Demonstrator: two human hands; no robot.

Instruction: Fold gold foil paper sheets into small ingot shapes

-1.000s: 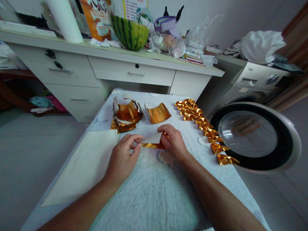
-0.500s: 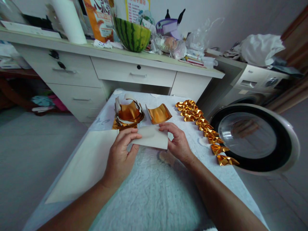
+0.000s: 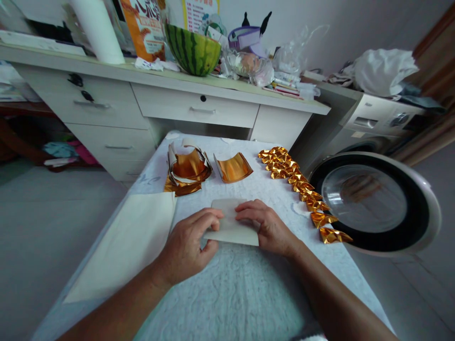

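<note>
Head view | pale rectangular paper sheet (image 3: 232, 232) lies between left hand (image 3: 186, 248) and right hand (image 3: 273, 228) | both grips closed, pinching its opposite sides

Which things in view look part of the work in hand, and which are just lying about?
Seemingly in use: held pale sheet, curled gold sheets, folded gold pieces.
Seemingly just lying about: watermelon, orange packet, white roll.
</note>
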